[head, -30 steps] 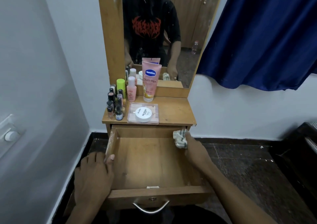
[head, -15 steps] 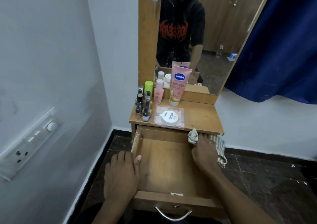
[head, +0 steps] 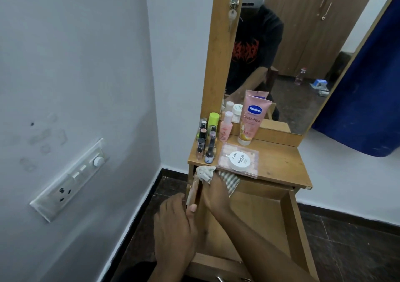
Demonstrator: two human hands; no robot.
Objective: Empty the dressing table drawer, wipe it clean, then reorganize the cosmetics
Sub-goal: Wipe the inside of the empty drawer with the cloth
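Observation:
The wooden drawer [head: 290, 221] of the dressing table is pulled out, with nothing inside it. My right hand [head: 215, 192] reaches across into the drawer's back left corner and grips a checked cloth [head: 204, 173] against the left wall. My left hand [head: 175, 229] holds the drawer's left wall, thumb over its top edge. On the tabletop [head: 279, 165] stand a pink Vaseline tube [head: 251, 119], a small pink bottle [head: 225, 130], a green-capped bottle [head: 213, 120], several nail polish bottles [head: 205, 145] and a white jar [head: 239, 158] on a clear flat case [head: 253, 167].
A mirror [head: 303, 43] rises behind the tabletop, with a key [head: 232, 19] hanging on its frame. The white wall close on the left carries a switch and socket panel [head: 71, 178]. A blue curtain [head: 368, 87] hangs on the right. The floor is dark tile [head: 350, 247].
My right hand has carried the cloth from the drawer's back right corner across to its back left corner. The view has swung left. My left hand stays on the left wall.

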